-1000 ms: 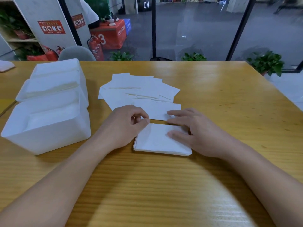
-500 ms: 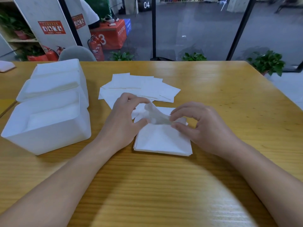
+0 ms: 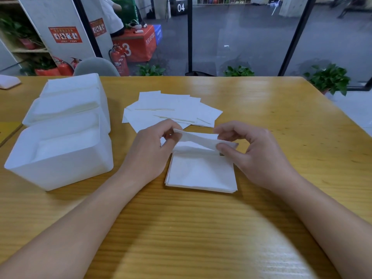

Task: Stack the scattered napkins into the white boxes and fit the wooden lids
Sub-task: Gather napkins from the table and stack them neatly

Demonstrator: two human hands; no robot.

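Far left of the left hand, at the table edge: small white object (image 3: 9,82), partly cut off, kind not determinable.

Left of the left hand: three white boxes in a row running away from the viewer. Nearest box (image 3: 58,156) just beside the left forearm, open-topped, white napkins visible inside. Middle box (image 3: 60,109) and far box (image 3: 74,85) behind it, touching or nearly so, both holding white contents. No contact between boxes and hands.

Left hand (image 3: 150,152): fingers curled, thumb and fingertips pinching the left end of a single napkin (image 3: 198,138). Forearm resting low over the wooden table (image 3: 281,109).

Between the hands: napkin held raised and stretched, drooping slightly along its length, hanging just above the far edge of the stack.

Below and between the hands: neat napkin stack (image 3: 201,174), square, lying flat on the table, edges roughly aligned.

Beyond both hands, further from the viewer: loose napkins (image 3: 173,109) fanned and overlapping, flat on the table, near the fingertips but apart from them.

Right hand (image 3: 259,156): fingers curled, thumb and forefinger pinching the right end of the same napkin. Heel of hand just beside the right edge of the stack; contact with the stack not determinable.

Right of the right hand: bare table surface up to its edge.
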